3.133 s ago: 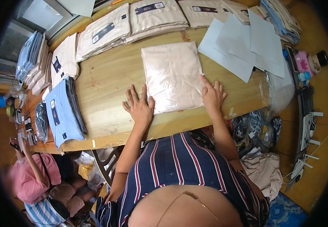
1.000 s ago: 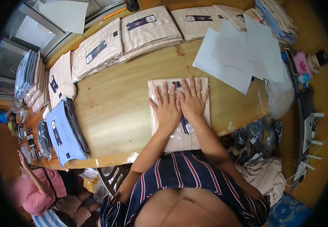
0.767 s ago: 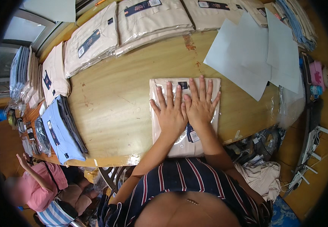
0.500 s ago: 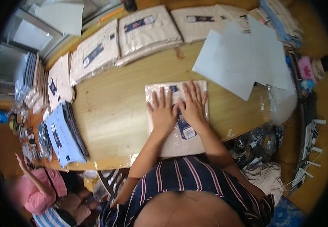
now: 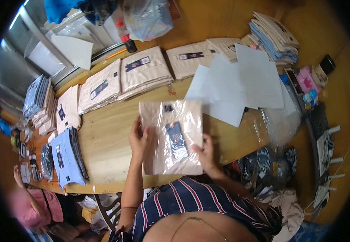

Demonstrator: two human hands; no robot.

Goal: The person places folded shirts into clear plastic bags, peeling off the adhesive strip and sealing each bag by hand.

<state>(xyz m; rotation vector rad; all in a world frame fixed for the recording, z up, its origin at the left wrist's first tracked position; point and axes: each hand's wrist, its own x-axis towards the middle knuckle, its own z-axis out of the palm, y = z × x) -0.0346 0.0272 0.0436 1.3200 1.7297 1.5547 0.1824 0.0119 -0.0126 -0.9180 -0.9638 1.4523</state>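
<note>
Above the wooden bench (image 5: pixel 110 133), the bagged beige shirt (image 5: pixel 173 137) hides part of both palms, and its lower edge meets the striped top (image 5: pixel 195 205). Stacks of folded shirts (image 5: pixel 142 72) line the far side beside white paper sheets (image 5: pixel 239 86). The left hand (image 5: pixel 138 139) clasps the packet's left edge, fingers curled; the right hand (image 5: pixel 205 153) grips its lower right edge.

A folded beige shirt (image 5: pixel 171 137) in a clear plastic bag, dark tag facing up, sits above the wooden table's (image 5: pixel 106 137) near edge.
</note>
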